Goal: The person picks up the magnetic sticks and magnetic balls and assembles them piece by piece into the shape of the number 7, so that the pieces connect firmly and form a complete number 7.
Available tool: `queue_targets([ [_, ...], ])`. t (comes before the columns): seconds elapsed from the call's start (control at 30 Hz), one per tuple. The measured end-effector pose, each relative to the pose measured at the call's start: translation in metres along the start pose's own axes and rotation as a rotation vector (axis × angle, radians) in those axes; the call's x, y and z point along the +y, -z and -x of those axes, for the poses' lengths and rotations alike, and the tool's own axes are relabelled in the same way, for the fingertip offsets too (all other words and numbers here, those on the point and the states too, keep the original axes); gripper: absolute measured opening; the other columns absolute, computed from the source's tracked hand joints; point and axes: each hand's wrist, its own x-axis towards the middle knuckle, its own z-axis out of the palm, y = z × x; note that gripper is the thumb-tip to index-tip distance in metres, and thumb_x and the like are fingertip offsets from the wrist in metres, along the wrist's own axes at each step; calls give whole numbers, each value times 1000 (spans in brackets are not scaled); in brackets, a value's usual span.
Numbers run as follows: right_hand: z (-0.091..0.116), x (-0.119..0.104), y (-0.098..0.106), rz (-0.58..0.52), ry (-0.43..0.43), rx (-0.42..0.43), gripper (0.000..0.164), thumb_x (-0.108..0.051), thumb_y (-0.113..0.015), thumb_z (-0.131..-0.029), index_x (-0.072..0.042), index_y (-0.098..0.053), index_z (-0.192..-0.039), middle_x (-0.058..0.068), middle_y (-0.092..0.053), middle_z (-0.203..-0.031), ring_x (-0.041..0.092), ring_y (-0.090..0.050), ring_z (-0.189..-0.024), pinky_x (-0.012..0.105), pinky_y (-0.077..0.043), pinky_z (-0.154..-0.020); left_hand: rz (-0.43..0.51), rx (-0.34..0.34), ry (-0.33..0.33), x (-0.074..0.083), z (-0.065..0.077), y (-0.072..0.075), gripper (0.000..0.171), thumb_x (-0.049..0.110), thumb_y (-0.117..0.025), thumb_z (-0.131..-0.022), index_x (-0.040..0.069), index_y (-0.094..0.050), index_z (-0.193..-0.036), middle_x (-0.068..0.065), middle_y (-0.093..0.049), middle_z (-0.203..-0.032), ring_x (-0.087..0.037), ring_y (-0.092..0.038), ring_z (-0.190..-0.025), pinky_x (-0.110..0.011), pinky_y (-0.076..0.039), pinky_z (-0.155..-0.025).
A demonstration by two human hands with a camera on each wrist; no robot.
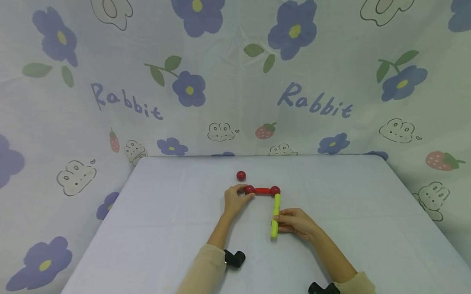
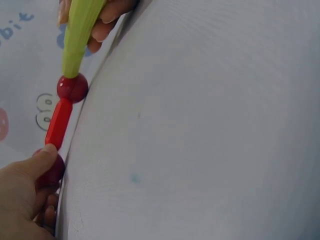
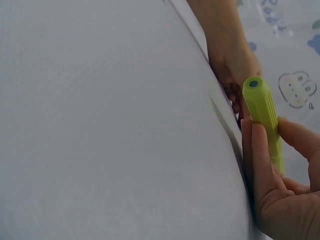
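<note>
At the middle of the table, my left hand [image 1: 234,201] pinches a dark red ball [image 1: 250,189] between thumb and fingers. A short red rod [image 1: 262,191] joins that ball to a second dark red ball [image 1: 275,190]. Thumb and fingers of my right hand [image 1: 298,222] grip a longer yellow-green rod [image 1: 275,216], whose far end touches the second ball. In the right wrist view, the rod's near end has a dark round inset. The left wrist view shows the rods and both balls in one chain, the left ball partly covered by my thumb [image 2: 44,159].
A loose dark red ball [image 1: 241,175] lies just beyond my left hand. The table [image 1: 153,236] has a white cover, and a patterned cloth [image 1: 233,78] hangs behind it. Black wrist cameras [image 1: 235,259] sit on both forearms.
</note>
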Motion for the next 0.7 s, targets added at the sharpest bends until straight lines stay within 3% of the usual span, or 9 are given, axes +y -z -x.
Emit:
queue_targets([
  [0.33,-4,5,-2,2,-7,18,57,-16,-66,-88,19,-41,-125,10,-65,-95,14,-67,-77,27,-55,-72,9,1,2,-2,1,-2,41,14,-80,-74,-4,-67,-109,-15,-69,-98,-26,-61,-90,-38,-48,-80],
  [0.4,-5,5,-3,0,-10,27,57,-16,-67,-88,18,-41,-125,11,-65,-95,14,-67,-77,27,-55,-72,9,10,-21,-3,1,-2,41,16,-79,-74,-4,-67,-108,-14,-69,-96,-25,-61,-88,-37,-48,-78],
  [0.43,-5,4,-3,1,-12,32,56,-16,-67,-88,18,-42,-124,11,-65,-95,14,-67,-77,27,-55,-72,19,21,-59,-19,-3,-8,42,22,-79,-75,-1,-68,-109,-11,-69,-95,-21,-60,-88,-34,-47,-77],
  [0.57,-4,4,-5,-3,-5,31,54,-16,-67,-87,18,-43,-123,11,-65,-95,15,-67,-77,28,-55,-73,13,39,-101,-21,-2,-8,43,23,-79,-75,-2,-68,-108,-11,-69,-93,-21,-59,-85,-33,-47,-75],
  [0.63,-4,4,-6,-2,2,29,54,-16,-67,-87,18,-43,-123,11,-65,-95,15,-67,-78,28,-55,-73,-2,37,-90,-20,-2,-8,43,22,-80,-74,-1,-68,-108,-11,-69,-93,-22,-59,-85,-32,-46,-74],
  [0.67,-4,4,-6,-2,4,30,55,-15,-67,-87,18,-43,-123,12,-65,-95,15,-67,-78,28,-55,-73,-17,29,-56,-4,2,-2,41,16,-80,-73,-4,-67,-107,-14,-69,-93,-26,-59,-85,-35,-46,-74],
  [0.7,-4,5,-6,-1,4,34,56,-15,-67,-87,18,-43,-124,12,-65,-96,15,-67,-78,28,-55,-73,-25,26,-46,-3,2,-2,41,16,-80,-73,-4,-67,-107,-15,-69,-93,-27,-59,-86,-35,-46,-74],
])
